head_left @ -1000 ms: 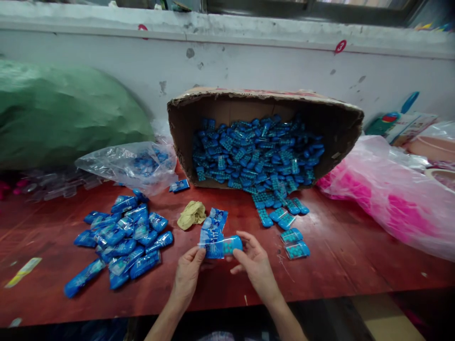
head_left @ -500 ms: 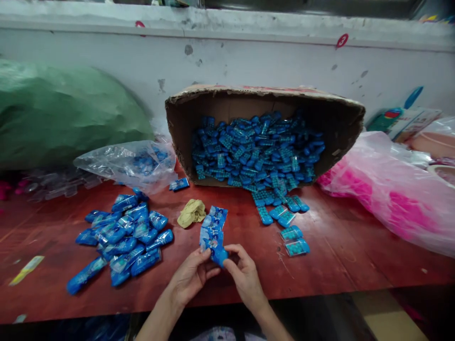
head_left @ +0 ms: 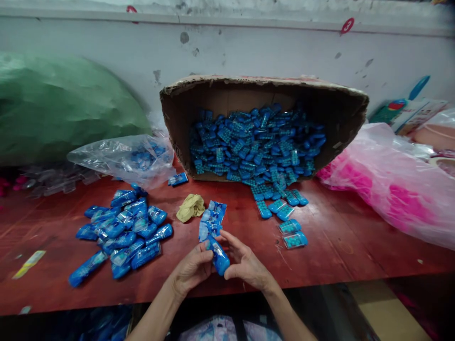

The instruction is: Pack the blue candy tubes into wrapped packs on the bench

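Observation:
My left hand (head_left: 192, 269) and my right hand (head_left: 245, 265) together hold a small blue packet (head_left: 217, 255) just above the near edge of the red table (head_left: 337, 246). The packet points down and toward me between the two hands. Just beyond my fingers lies a short stack of flat blue printed sleeves (head_left: 212, 219). A heap of filled blue packets (head_left: 122, 234) lies to the left of my left hand. A cardboard box (head_left: 185, 109) tipped on its side spills several blue toy pieces (head_left: 258, 151) onto the table.
A yellow crumpled rag (head_left: 191, 207) lies by the sleeves. Clear plastic bag (head_left: 121, 158) sits at left, a green sack (head_left: 60, 109) behind it. A pink-filled plastic bag (head_left: 394, 189) covers the right side. Loose blue pieces (head_left: 292, 234) lie right of my hands.
The packet went from lying sideways between my hands to pointing down toward me. Both hands drew closer together and nearer to the table edge.

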`<state>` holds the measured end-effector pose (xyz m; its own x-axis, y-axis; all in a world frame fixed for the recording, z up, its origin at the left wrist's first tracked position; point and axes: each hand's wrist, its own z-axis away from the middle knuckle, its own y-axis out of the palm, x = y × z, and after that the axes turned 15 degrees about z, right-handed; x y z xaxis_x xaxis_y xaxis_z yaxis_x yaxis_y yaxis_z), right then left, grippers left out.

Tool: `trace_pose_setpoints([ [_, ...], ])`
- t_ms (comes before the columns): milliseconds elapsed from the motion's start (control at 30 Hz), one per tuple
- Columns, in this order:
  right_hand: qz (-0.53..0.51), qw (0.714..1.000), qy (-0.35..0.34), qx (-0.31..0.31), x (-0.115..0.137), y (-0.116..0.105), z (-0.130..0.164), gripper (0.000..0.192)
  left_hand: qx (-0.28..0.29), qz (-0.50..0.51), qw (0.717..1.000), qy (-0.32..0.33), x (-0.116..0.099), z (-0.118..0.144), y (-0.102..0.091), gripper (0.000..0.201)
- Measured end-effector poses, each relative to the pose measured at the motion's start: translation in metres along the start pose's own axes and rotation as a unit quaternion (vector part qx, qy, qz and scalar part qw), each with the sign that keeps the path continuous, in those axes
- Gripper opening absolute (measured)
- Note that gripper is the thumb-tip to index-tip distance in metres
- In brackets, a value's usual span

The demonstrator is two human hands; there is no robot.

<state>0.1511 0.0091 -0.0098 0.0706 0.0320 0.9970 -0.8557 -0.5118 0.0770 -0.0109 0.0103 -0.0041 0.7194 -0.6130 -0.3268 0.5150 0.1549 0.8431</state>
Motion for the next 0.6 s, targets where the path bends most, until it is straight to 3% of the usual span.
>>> trace_pose_setpoints([
  [200, 0.03, 0.998, 0.029, -0.043, 0.001, 0.006, 0.007, 0.068, -0.065, 0.004, 0.998, 0.019, 0.014, 0.006, 0.005, 0.033],
  [333, 0.103, 0.991, 0.005, -0.08, 0.005, 0.007, 0.009, 0.059, -0.094, 0.007, 0.995, 0.042, 0.021, 0.009, 0.012, 0.025],
  [433, 0.074, 0.994, -0.003, -0.079, 0.001, 0.008, 0.007, 0.057, -0.11, 0.008, 0.992, 0.057, 0.023, 0.012, 0.021, 0.022],
  [533, 0.069, 0.995, 0.003, -0.07, -0.005, 0.007, 0.004, 0.063, -0.113, -0.014, 0.988, 0.108, 0.011, 0.017, 0.026, 0.023],
  [600, 0.118, 0.99, 0.012, -0.081, -0.006, 0.004, 0.002, 0.057, -0.142, -0.034, 0.969, 0.197, -0.011, 0.024, 0.021, 0.022],
])
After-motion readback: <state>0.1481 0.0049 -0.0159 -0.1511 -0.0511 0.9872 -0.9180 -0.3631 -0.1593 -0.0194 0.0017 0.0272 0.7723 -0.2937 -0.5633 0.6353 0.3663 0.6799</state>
